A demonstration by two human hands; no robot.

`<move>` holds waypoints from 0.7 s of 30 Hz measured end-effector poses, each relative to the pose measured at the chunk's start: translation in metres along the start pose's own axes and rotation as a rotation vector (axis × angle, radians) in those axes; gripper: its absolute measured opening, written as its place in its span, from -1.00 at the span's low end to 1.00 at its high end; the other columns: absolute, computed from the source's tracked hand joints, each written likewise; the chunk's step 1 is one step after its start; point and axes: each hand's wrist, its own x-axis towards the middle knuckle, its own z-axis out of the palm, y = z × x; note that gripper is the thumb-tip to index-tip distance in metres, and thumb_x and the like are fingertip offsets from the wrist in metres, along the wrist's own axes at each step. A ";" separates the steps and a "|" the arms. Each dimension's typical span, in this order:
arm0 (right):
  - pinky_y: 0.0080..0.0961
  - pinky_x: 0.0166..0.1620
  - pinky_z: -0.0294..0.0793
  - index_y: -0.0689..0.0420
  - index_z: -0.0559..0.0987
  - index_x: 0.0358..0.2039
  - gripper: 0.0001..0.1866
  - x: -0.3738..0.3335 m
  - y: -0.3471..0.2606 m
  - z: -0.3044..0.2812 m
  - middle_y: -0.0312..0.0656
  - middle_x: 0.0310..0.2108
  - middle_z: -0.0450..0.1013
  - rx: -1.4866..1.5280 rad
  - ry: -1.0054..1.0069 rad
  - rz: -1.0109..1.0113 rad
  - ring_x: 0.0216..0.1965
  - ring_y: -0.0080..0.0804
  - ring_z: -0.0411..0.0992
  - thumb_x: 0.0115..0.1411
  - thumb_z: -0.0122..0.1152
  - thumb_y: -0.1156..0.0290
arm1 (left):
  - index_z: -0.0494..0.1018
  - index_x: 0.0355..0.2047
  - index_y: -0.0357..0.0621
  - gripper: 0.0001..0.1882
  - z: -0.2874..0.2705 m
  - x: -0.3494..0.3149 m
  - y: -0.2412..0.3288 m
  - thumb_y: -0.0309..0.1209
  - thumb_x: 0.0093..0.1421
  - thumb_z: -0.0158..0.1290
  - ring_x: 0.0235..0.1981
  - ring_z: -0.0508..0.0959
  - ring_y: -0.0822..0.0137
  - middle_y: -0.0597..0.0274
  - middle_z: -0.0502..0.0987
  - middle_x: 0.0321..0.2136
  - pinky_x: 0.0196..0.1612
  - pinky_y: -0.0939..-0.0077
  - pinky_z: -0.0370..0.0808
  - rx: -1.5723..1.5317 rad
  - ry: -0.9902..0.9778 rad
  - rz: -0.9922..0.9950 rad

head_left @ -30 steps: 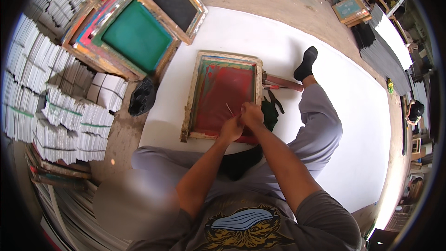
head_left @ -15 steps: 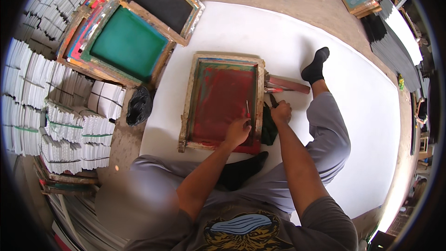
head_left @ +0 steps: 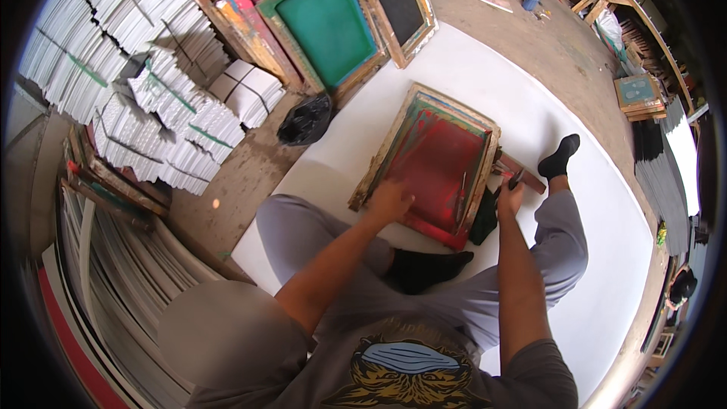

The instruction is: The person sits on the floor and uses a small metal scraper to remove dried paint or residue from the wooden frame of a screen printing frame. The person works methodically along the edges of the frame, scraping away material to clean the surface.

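Note:
A wooden screen-printing frame (head_left: 369, 174) with dark red mesh lies on the white sheet between my legs. My left hand (head_left: 388, 203) is over its lower left side, fingers loosely spread and slightly blurred, with nothing visible in them. A thin, light-coloured tool (head_left: 463, 185) rests at the right side of the mesh. Right of the frame, my right hand (head_left: 510, 198) is closed around a small black tool (head_left: 516, 177); its kind is unclear. Beside that hand are a reddish-brown squeegee-like bar (head_left: 528, 174) and a dark green cloth (head_left: 483, 218).
More screen frames, one with green mesh (head_left: 327, 30) and one black (head_left: 390, 0), lean at the back left. Tied stacks of white sheets (head_left: 182, 98) stand left, near a black plastic bag (head_left: 306, 120). My socked foot (head_left: 559, 156) is right of the frame.
My left hand has moved from the lower right of the red mesh to its lower left side. My right hand stays beside the frame. The view has turned leftward.

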 end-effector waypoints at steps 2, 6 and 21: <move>-0.48 -0.63 0.46 0.11 0.45 -0.14 -0.67 0.030 0.008 -0.007 -0.22 -0.44 0.48 0.224 0.000 -0.079 -0.59 -0.46 0.47 0.38 0.28 0.13 | 0.58 -0.04 -0.18 -0.56 -0.020 -0.002 0.002 -0.18 0.15 0.30 0.00 0.57 -0.17 -0.12 0.57 -0.07 0.04 -0.02 0.56 0.058 0.006 -0.041; -0.34 -0.58 0.55 0.04 0.40 -0.04 -0.69 -0.038 -0.117 0.006 -0.15 -0.41 0.55 0.626 -0.487 0.200 -0.54 -0.34 0.56 0.42 0.22 0.13 | 0.56 -0.04 -0.15 -0.48 -0.077 -0.037 -0.020 -0.08 0.11 0.35 0.06 0.55 -0.10 -0.03 0.55 -0.02 0.06 -0.01 0.56 0.287 0.083 -0.274; -0.45 -0.66 0.40 0.21 0.49 -0.25 -0.76 -0.149 -0.181 0.076 -0.14 -0.48 0.52 -0.049 -1.380 -0.099 -0.63 -0.42 0.49 0.36 0.26 0.29 | 0.63 -0.01 -0.11 -0.51 -0.083 -0.058 -0.045 -0.02 0.22 0.27 0.07 0.65 0.05 0.05 0.67 -0.01 0.10 0.10 0.57 0.222 -0.276 -0.506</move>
